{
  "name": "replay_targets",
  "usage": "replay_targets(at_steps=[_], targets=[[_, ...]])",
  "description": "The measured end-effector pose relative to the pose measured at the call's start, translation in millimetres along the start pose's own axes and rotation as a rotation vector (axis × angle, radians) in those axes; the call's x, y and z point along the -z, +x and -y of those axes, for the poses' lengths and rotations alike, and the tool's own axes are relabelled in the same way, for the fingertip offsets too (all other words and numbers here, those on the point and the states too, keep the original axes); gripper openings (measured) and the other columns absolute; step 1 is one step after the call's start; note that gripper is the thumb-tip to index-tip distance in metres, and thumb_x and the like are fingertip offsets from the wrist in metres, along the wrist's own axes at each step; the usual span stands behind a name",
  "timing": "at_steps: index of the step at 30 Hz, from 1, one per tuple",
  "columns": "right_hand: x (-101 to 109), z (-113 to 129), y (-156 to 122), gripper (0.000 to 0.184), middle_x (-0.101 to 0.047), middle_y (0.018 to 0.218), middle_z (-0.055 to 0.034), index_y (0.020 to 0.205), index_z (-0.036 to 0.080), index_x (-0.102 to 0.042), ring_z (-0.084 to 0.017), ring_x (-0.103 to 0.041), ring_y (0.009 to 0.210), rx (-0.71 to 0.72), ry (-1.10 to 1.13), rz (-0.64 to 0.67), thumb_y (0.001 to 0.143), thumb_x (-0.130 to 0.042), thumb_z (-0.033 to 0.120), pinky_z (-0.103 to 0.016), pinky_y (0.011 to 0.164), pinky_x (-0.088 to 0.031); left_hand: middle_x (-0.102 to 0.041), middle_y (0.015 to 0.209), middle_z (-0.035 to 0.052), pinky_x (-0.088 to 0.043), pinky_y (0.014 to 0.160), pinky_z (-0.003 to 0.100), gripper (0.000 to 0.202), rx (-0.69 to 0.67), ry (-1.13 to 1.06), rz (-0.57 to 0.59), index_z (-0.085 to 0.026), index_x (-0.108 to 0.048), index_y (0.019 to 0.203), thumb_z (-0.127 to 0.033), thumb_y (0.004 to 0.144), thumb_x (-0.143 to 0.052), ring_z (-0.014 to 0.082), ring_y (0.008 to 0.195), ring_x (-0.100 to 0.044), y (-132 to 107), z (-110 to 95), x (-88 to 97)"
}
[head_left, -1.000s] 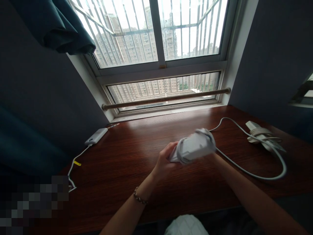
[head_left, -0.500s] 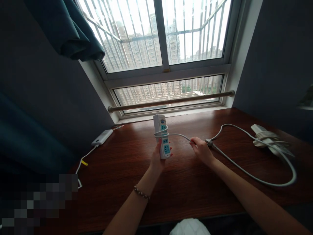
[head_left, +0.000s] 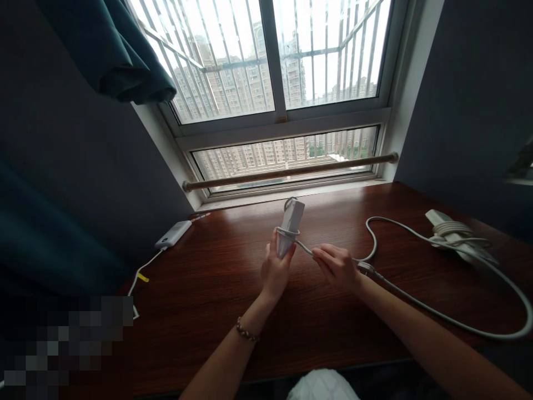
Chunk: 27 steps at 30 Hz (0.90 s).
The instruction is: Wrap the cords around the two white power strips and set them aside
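Observation:
My left hand point(head_left: 276, 269) is closed around the lower end of a white power strip point(head_left: 292, 216), which tilts up above the table with its socket face turned out of sight. A few turns of its white cord point(head_left: 306, 248) wrap the strip's middle. My right hand point(head_left: 336, 265) pinches that cord a short way to the right of the strip. Just beyond my right wrist lies the plug point(head_left: 365, 269), partly hidden by it. Another length of cord loops away across the right side of the table.
At the table's point(head_left: 200, 289) right lies a second white power strip point(head_left: 456, 236) with cord coiled around it. A white box-shaped device point(head_left: 174, 234) with a cable lies at the left. Behind the table are a rail point(head_left: 291, 172) and a barred window. A teal curtain point(head_left: 120, 61) hangs upper left.
My left hand has turned the power strip, so its blue sockets no longer face me. My right hand has come closer to the strip with the cord, and the loop at right has shifted.

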State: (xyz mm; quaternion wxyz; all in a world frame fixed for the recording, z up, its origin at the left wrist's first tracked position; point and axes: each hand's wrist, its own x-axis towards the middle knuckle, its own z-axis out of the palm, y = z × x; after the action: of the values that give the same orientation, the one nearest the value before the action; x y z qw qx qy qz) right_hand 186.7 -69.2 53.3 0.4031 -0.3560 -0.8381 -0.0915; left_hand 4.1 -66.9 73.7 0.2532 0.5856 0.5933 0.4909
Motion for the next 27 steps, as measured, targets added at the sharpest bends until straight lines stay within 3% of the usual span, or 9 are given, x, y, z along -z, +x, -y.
replay_targets(at_steps=[3, 5, 10, 13, 17, 22, 27], targets=[[3, 3, 1, 0.019, -0.054, 0.071, -0.0037, 0.094, 0.018, -0.055, -0.014, -0.049, 0.068, 0.043, -0.046, 0.037, 0.086, -0.039, 0.021, -0.026, 0.061, -0.035, -0.048, 0.103, 0.0078, -0.04, 0.07, 0.03, 0.063, -0.157, 0.39, -0.049, -0.029, -0.026, 0.135, -0.052, 0.078, -0.042, 0.0225, 0.088, -0.052, -7, -3, -1.1], [3, 5, 1, 0.018, -0.053, 0.071, -0.0038, 0.092, 0.017, -0.055, -0.014, -0.048, 0.069, 0.069, -0.072, 0.055, 0.086, -0.038, 0.021, -0.026, 0.061, -0.035, -0.047, 0.105, 0.0094, -0.039, 0.072, 0.032, 0.063, -0.197, 0.504, -0.054, -0.027, -0.021, 0.137, -0.052, 0.081, -0.036, 0.0242, 0.092, -0.051, -10, -4, -2.6], [1, 12, 2, 0.018, -0.054, 0.072, -0.0034, 0.091, 0.016, -0.055, -0.014, -0.047, 0.068, 0.191, -0.108, 0.116, 0.085, -0.038, 0.019, -0.026, 0.06, -0.034, -0.048, 0.102, 0.0085, -0.039, 0.068, 0.03, 0.061, -0.147, 0.536, 0.068, -0.027, -0.012, 0.138, -0.051, 0.084, -0.026, 0.0216, 0.086, -0.053, -11, 1, -6.6], [0, 12, 2, 0.017, -0.055, 0.072, -0.0032, 0.092, 0.016, -0.055, -0.014, -0.047, 0.067, 0.183, -0.134, 0.085, 0.085, -0.039, 0.018, -0.026, 0.059, -0.033, -0.05, 0.099, 0.0068, -0.039, 0.065, 0.028, 0.06, -0.122, 0.561, 0.115, -0.028, -0.009, 0.138, -0.052, 0.085, -0.024, 0.0198, 0.083, -0.054, -12, 3, -8.2], [3, 7, 3, 0.018, -0.055, 0.071, -0.0028, 0.095, 0.016, -0.056, -0.014, -0.048, 0.068, 0.099, -0.187, 0.013, 0.086, -0.041, 0.02, -0.026, 0.059, -0.033, -0.05, 0.097, 0.0068, -0.039, 0.065, 0.028, 0.059, -0.231, 0.721, 0.081, -0.029, -0.014, 0.138, -0.051, 0.085, -0.025, 0.0199, 0.082, -0.052, -13, 2, -9.6], [7, 0, 5, 0.018, -0.058, 0.069, -0.0014, 0.098, 0.017, -0.056, -0.013, -0.049, 0.067, 0.118, -0.211, -0.007, 0.086, -0.043, 0.022, -0.025, 0.06, -0.034, -0.05, 0.096, 0.0085, -0.038, 0.061, 0.028, 0.061, -0.375, 0.885, 0.045, -0.028, -0.018, 0.137, -0.054, 0.083, -0.026, 0.0208, 0.082, -0.049, -13, -3, -5.0], [10, -8, 3, 0.019, -0.061, 0.07, -0.0017, 0.099, 0.017, -0.056, -0.012, -0.051, 0.066, 0.168, -0.198, -0.077, 0.084, -0.049, 0.028, -0.024, 0.061, -0.036, -0.05, 0.101, 0.0104, -0.038, 0.062, 0.03, 0.084, -0.516, 0.946, 0.051, -0.031, -0.025, 0.135, -0.074, 0.064, -0.035, 0.0245, 0.084, -0.046, -12, -9, 2.6]])
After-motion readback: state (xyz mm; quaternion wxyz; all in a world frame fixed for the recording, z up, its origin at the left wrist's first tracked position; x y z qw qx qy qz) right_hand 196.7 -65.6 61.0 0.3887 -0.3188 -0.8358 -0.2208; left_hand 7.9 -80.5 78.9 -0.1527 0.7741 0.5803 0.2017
